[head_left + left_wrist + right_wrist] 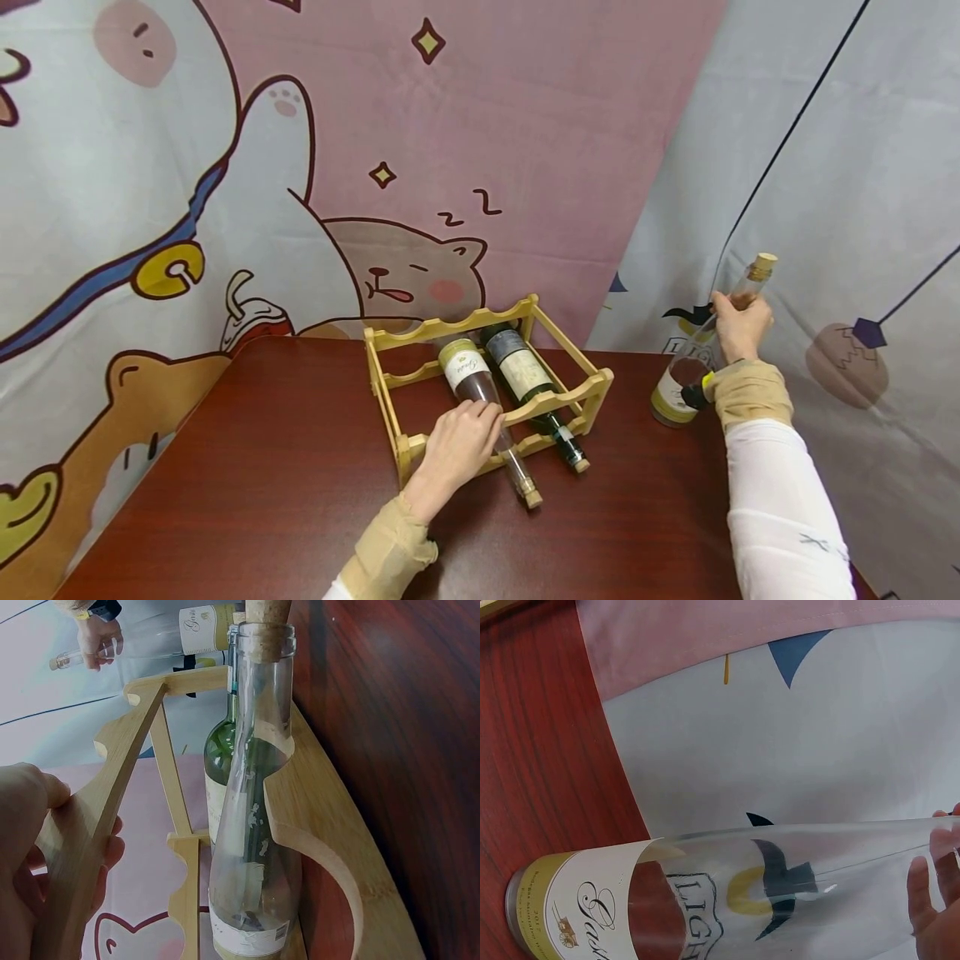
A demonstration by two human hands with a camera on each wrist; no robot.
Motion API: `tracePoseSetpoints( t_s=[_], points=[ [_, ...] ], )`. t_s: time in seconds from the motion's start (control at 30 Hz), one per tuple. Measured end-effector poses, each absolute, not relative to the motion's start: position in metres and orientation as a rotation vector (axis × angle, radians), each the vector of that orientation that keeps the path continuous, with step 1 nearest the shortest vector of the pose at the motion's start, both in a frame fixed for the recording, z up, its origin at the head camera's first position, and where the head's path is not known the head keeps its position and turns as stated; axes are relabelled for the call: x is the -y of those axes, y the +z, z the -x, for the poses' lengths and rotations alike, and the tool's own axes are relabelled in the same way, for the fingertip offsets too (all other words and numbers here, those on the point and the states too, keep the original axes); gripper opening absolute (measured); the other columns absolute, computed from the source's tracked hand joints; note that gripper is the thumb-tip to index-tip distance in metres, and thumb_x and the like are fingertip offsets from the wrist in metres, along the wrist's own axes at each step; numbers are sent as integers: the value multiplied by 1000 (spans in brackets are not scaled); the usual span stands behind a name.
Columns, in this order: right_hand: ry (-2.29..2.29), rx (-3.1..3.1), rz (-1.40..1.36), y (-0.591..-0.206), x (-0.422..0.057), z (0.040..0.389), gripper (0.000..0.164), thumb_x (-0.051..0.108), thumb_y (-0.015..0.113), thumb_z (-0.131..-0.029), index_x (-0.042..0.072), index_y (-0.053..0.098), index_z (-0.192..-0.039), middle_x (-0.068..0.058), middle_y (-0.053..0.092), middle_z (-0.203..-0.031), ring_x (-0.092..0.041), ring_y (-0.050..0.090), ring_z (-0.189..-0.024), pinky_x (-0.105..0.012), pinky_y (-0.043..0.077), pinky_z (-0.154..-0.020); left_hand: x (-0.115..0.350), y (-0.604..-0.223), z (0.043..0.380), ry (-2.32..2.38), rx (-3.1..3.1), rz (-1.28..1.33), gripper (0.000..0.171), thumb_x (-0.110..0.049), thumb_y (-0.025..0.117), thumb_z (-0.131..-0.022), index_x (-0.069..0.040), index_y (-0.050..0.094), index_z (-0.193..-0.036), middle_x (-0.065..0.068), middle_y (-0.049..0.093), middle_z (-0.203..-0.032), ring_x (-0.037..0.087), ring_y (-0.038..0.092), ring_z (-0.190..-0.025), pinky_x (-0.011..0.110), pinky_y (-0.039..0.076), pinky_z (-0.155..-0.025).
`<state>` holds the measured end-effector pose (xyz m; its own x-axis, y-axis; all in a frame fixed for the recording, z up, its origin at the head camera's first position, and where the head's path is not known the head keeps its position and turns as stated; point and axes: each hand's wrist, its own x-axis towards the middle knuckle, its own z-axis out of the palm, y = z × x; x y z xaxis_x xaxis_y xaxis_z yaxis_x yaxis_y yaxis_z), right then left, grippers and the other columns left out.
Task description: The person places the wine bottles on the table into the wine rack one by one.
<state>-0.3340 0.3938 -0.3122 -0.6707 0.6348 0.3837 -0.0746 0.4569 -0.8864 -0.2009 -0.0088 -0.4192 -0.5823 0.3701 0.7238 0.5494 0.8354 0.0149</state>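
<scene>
A light wooden wine rack (pixel 557 402) stands on the table, two bottles lying in it. My left hand (pixel 463 442) grips the rack's upper front rail; in the left wrist view its fingers (pixel 112 851) wrap around that wooden rail (pixel 97 802). Under this hand lies a corked clear glass bottle (pixel 465 367), its neck pointing toward me. Beside it lies a dark green bottle (pixel 525 367), also corked. Off to the right, my right hand (pixel 742 327) holds the neck of another corked clear bottle (pixel 675 387). That bottle's cream-and-yellow label (pixel 577 900) shows near its base.
The dark red wooden table (pixel 285 467) runs back to a printed cloth (pixel 555 167) that hangs behind and at the sides. The rack's left bay is beside the clear bottle. The right-hand bottle is close to the cloth at the table's back right.
</scene>
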Motion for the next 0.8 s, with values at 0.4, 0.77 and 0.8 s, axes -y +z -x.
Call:
tracePoseSetpoints(
  t_s=[0.4,0.77,0.8],
  points=[
    [1234,1954,499,-314,-393,338,20,21,55,-82,28,47,-65,31,44,-44,10,44,-43,-12,33,-44,9,-421,202,-293,2272,668,15,-24,57,-90,-13,66,-83,-2,65,-69,14,58,-62,27,48,-50],
    [1247,1862,431,-317,-391,335,21,16,55,-79,27,48,-62,29,45,-41,9,43,-39,-12,32,-42,9,-421,202,-291,2258,663,14,-24,58,-89,-14,66,-82,-2,65,-69,14,58,-62,27,48,-50],
    [1256,1853,422,-317,-391,335,21,16,55,-79,27,48,-62,29,45,-41,9,44,-39,-11,32,-42,9,-421,202,-290,2256,663,14,-24,58,-88,-14,66,-82,-2,65,-69,14,58,-62,27,48,-50]
  ],
)
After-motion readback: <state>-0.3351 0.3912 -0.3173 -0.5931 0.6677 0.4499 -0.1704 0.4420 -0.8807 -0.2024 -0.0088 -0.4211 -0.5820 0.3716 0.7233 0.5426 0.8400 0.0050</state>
